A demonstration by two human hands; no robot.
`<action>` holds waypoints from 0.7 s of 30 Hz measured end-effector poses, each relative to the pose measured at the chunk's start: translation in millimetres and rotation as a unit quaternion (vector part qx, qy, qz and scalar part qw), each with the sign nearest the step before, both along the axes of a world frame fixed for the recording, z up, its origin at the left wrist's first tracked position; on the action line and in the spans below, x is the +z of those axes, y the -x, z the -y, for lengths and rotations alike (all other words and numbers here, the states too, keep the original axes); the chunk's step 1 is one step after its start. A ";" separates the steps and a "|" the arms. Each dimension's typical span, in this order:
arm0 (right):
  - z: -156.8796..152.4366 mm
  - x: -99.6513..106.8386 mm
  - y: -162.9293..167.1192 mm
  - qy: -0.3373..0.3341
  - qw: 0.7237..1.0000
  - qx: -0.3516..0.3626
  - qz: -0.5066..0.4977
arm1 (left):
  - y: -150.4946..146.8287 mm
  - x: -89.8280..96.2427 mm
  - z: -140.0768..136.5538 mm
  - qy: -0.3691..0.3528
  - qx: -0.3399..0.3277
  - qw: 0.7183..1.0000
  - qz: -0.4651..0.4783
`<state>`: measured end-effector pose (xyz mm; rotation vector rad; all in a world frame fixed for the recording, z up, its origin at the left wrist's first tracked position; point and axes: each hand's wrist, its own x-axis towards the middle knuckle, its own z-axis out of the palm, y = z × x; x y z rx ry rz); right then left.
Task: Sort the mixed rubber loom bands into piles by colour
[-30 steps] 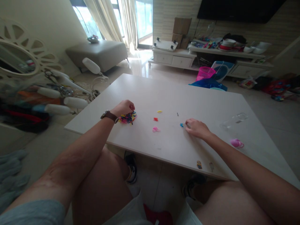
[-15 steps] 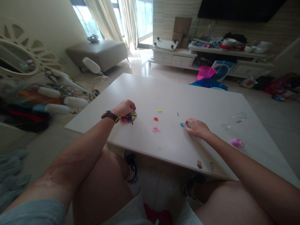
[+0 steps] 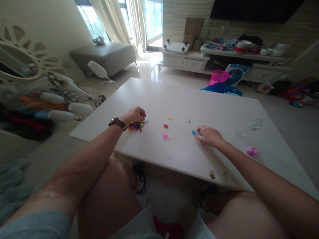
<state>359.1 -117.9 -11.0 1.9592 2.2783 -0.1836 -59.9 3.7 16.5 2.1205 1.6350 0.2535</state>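
Note:
At the right edge of a pile of multicoloured rubber bands [image 3: 136, 125], my left hand [image 3: 134, 115] is pinched closed; a small dark bit shows at its fingertips, too small to name. A thin dark ring [image 3: 147, 121] lies just right of those fingertips. My right hand [image 3: 208, 134] rests on the table with fingers bent and slightly apart, holding nothing visible. Close to its fingertips is a small blue cluster of bands [image 3: 193, 132]. Between the hands lie yellow bands [image 3: 169, 118], red bands [image 3: 165, 126], pink bands [image 3: 165, 136] and a dark band [image 3: 189, 121].
On the right side of the white table [image 3: 154, 96] are a clear bottle-like container [image 3: 254, 126] lying on its side and a pink-purple object with a loop [image 3: 252, 152]. A cartoon sticker [image 3: 212, 174] is near the front edge. A pink basket [image 3: 218, 77] stands beyond the table.
My left hand has shifted slightly to the right. A thin dark ring now shows beside the pile. My right hand has stayed in place.

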 end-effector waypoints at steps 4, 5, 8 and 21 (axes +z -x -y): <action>0.6 0.4 0.5 -0.004 1.000 0.001 -0.001 | -6.9 1.6 4.5 0.011 0.021 1.000 0.002; 0.7 0.4 0.6 -0.005 1.000 0.002 0.000 | -9.1 0.8 5.2 0.013 0.021 1.000 0.000; 0.6 0.4 0.7 -0.003 1.000 0.002 0.002 | -15.9 -5.2 4.8 0.025 -0.008 1.000 -0.008; 1.8 2.5 2.7 0.001 1.000 -0.006 -0.002 | -35.2 -10.9 9.3 0.059 -0.025 0.998 0.009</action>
